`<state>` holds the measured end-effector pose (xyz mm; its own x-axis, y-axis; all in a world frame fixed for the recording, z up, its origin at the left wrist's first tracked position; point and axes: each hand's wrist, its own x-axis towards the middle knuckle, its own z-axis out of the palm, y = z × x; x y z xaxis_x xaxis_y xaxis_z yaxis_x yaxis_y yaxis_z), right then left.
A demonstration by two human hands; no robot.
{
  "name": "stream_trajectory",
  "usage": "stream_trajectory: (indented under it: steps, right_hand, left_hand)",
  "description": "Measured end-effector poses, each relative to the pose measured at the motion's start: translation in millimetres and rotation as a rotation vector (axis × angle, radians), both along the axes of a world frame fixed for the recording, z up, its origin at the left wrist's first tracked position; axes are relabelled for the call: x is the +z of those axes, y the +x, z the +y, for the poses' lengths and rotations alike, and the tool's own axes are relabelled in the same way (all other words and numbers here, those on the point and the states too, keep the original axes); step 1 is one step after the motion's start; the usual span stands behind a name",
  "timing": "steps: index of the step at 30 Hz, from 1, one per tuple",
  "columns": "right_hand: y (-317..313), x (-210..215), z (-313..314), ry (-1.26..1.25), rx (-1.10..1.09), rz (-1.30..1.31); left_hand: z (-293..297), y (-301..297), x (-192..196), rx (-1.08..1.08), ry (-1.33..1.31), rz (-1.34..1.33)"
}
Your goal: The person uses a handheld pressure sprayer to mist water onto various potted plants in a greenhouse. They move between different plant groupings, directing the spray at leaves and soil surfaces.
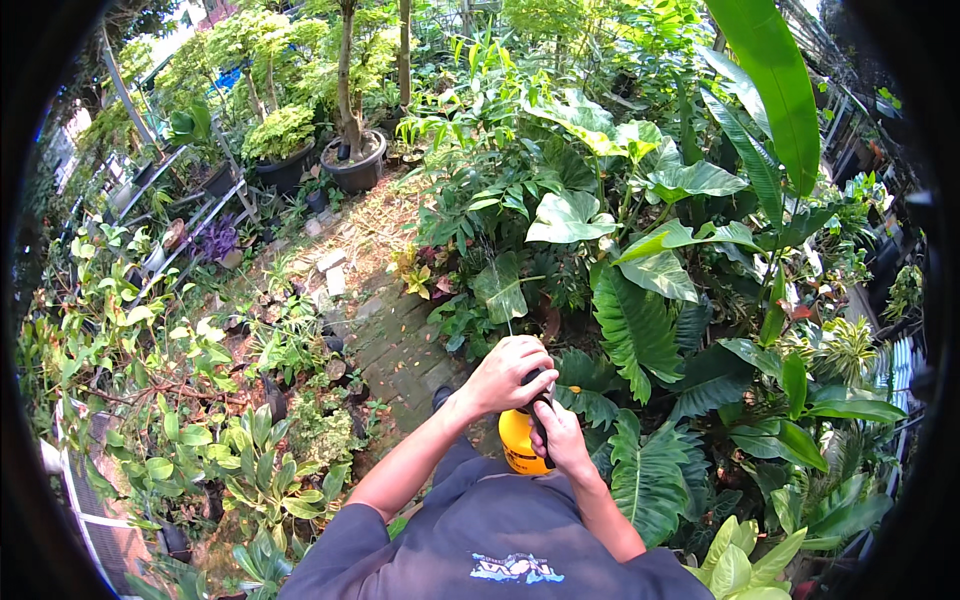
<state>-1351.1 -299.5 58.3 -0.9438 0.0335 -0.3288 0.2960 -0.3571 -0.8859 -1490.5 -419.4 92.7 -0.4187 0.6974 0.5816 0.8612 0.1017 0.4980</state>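
In front of my body is a yellow pump sprayer (519,443) with a black top and handle. My right hand (561,436) is closed round the black handle. Higher up, my left hand (508,374) closes over the sprayer's head, its fingers curled at the nozzle end, which they mostly hide. A thin streak of water (509,326) leaves just beyond my left hand and fans out faintly toward the broad green leaves. Nearest to that spray is a hanging heart-shaped leaf (500,287).
Large lobed leaves (632,325) crowd close on my right. A mossy brick path (400,350) runs ahead on the left, past loose pale bricks (334,275) to a potted tree (354,165). Low leafy plants (265,455) and a metal rail (205,222) border the left side.
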Motion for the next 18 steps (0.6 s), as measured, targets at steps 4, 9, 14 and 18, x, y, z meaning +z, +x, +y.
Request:
stream_trajectory:
  steps: [4,9,14,18]
  right_hand:
    - [2.1,3.4,-3.5,-0.142,-0.008,0.013]
    - [4.6,2.5,-1.8,-0.123,0.020,0.070]
    - [7.7,-3.5,-0.3,-0.156,0.057,0.102]
    - [12.2,-9.7,-3.7,-0.154,0.100,0.040]
  left_hand:
    - [11.1,-10.9,-18.2,-0.099,0.017,-0.218]
    - [12.5,-5.7,-29.6,-0.111,0.036,-0.354]
    - [7.9,6.8,-30.9,-0.008,0.049,-0.398]
    - [2.4,12.6,-27.8,-0.046,0.101,-0.150]
